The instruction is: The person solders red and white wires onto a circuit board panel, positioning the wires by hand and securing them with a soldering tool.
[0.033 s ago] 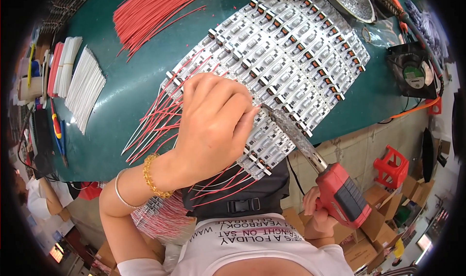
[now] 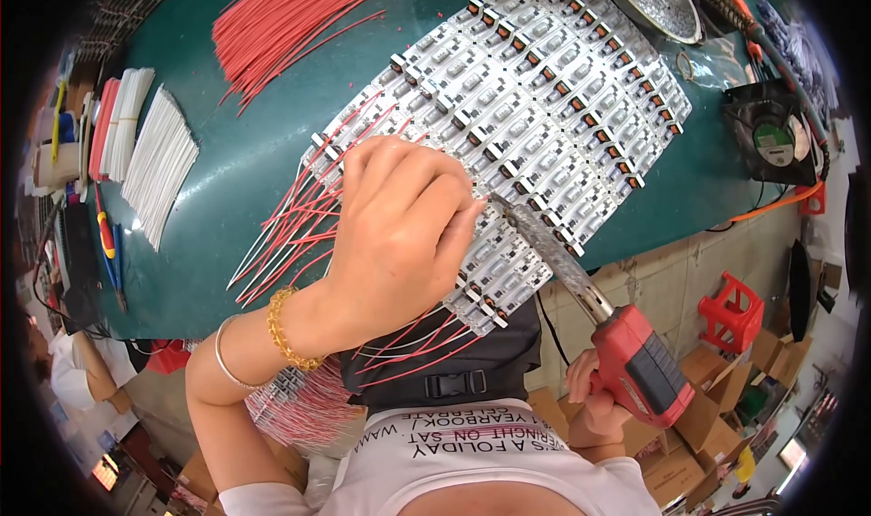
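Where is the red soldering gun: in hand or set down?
In hand: the right hand grips the soldering gun, whose grey barrel reaches over the circuit boards toward the left hand.

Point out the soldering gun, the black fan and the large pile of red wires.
Soldering gun [image 2: 619, 345]: head view, on its red housing.
Black fan [image 2: 774, 142]: head view, on its round hub.
Large pile of red wires [image 2: 288, 31]: head view, on the middle of the strands.
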A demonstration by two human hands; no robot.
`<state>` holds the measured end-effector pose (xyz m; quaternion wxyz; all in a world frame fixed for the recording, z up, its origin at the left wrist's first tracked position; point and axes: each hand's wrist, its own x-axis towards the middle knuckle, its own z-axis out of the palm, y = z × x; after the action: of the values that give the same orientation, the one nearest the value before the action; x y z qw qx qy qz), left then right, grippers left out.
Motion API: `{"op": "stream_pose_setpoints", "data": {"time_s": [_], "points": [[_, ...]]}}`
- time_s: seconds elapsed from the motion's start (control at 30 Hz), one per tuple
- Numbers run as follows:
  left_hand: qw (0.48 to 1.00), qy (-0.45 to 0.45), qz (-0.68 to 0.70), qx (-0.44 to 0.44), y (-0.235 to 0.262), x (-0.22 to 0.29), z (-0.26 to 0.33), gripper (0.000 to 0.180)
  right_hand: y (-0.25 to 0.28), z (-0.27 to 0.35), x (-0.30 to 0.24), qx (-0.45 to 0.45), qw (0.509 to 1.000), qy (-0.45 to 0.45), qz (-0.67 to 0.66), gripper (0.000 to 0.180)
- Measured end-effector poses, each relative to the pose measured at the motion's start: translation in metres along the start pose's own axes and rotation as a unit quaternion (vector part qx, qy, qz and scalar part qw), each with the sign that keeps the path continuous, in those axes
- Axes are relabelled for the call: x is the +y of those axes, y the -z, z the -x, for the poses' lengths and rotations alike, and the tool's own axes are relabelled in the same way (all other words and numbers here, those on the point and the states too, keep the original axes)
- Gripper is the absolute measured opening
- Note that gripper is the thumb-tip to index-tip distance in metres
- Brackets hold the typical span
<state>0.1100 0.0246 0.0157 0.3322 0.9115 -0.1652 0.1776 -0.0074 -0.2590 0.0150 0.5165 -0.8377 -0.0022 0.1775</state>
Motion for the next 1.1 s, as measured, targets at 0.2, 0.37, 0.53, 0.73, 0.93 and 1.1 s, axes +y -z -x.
{"op": "stream_pose_setpoints", "data": {"time_s": [0.2, 0.37, 0.53, 0.73, 0.93, 1.1], "points": [[1.0, 0.003, 0.004, -0.001, 0.0, -0.001, 0.001, 0.015, -0.007, -0.014, -0.017, 0.013, 0.994, 0.028, -0.107, 0.027], [1.0, 0.002, 0.006, 0.001, -0.001, 0.001, 0.002, 0.016, -0.011, -0.004, 0.001, 0.034, 0.994, 0.033, -0.099, 0.018], [1.0, 0.003, 0.006, 0.006, 0.0, 0.0, 0.003, 0.017, -0.003, 0.003, 0.001, 0.001, 0.995, 0.005, -0.099, 0.022], [1.0, 0.003, 0.01, 0.011, -0.002, 0.0, 0.002, 0.016, -0.003, 0.0, 0.004, 0.078, 0.997, 0.018, 0.019, 0.025], [1.0, 0.002, 0.011, 0.007, -0.002, 0.0, 0.001, 0.016, -0.004, 0.001, 0.011, 0.051, 0.998, 0.034, -0.024, 0.033], [1.0, -0.018, 0.002, -0.003, -0.002, -0.002, 0.003, 0.013, -0.008, 0.002, 0.026, 0.057, 0.975, 0.155, -0.147, 0.081]]}}
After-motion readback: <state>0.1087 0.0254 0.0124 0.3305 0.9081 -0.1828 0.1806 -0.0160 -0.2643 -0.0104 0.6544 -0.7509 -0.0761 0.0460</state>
